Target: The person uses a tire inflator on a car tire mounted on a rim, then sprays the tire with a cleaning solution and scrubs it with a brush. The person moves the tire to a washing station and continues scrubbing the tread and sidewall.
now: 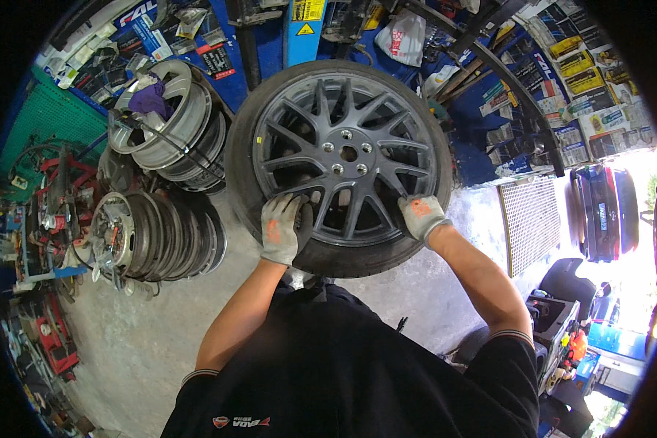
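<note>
In front of me a dark grey multi-spoke alloy wheel (pixel 327 147) lies face up, with a black tyre (pixel 244 175) around it. Bolt holes ring its open centre. I wear light grey work gloves with orange marks. At the near left of the rim, my left hand (pixel 285 228) holds the wheel's edge, fingers bent over the rim and thumb side toward the spokes. Across from it, my right hand (pixel 421 217) grips the near right edge, fingers curled over the rim. What supports the wheel from below is mostly hidden.
Stacked bare rims (pixel 160 237) stand at the left, with more rims (pixel 169 146) behind, a purple cloth (pixel 150 99) on top. A blue post (pixel 303 33) rises beyond the tyre. A dark curved arm (pixel 522 91) reaches across the far right. A metal grate (pixel 531 223) lies right.
</note>
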A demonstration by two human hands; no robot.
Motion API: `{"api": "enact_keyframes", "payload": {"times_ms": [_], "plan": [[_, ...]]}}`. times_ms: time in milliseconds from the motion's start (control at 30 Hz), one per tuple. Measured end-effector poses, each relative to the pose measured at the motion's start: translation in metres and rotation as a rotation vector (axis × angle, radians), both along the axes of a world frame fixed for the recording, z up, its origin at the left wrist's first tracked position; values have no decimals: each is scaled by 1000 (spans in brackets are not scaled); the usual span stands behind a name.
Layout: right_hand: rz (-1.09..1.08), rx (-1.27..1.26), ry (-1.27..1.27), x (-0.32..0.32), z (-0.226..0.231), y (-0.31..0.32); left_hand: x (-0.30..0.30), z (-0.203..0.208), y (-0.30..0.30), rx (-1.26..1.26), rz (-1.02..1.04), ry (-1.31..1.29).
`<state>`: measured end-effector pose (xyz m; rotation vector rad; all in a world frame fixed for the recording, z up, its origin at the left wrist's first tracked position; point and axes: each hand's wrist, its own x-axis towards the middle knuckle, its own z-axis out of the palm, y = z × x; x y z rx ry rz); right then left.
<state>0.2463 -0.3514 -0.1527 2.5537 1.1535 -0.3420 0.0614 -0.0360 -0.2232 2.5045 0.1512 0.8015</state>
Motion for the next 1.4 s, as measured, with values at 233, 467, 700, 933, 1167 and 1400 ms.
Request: {"api": "enact_keyframes", "payload": {"times_ms": [233, 467, 700, 933, 1167, 1400], "plan": [[-87, -133, 67, 4, 5, 5, -1, -2, 1, 6, 5, -37], [-105, -72, 47, 1, 6, 1, 0, -7, 1, 6, -3, -113], [106, -60, -4, 0, 12, -4, 0, -4, 1, -1, -11, -24], [19, -33, 138, 9, 19, -6, 0, -2, 2, 6, 7, -7], [-80, 38, 205, 15, 18, -11, 2, -4, 2, 25, 17, 0], [-116, 49, 188, 11, 20, -10, 2, -2, 3, 16, 5, -3]]}}
